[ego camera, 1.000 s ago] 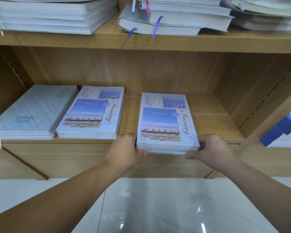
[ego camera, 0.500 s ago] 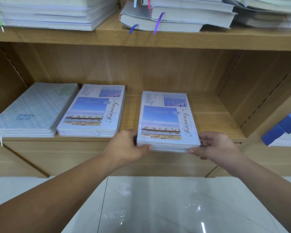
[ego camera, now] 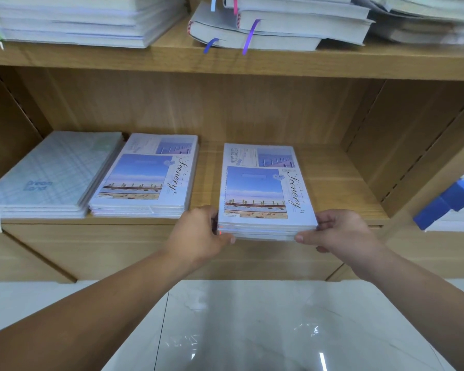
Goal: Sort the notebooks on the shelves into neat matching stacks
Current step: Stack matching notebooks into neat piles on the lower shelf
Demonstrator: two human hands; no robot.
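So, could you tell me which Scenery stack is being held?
The right-hand Scenery stack, gripped at its front corners by the left hand and right hand; the middle stack lies untouched.

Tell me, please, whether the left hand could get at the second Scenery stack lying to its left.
Probably yes. The left hand grips the near left corner of the held stack, and the other Scenery stack lies beside it across bare shelf, nothing between. It would have to let go first.

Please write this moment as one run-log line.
phase: sorting | left hand: grips Scenery notebook stack, near-left corner | right hand: grips its near-right corner | stack: at lower shelf front edge | neighbour: second Scenery stack, apart
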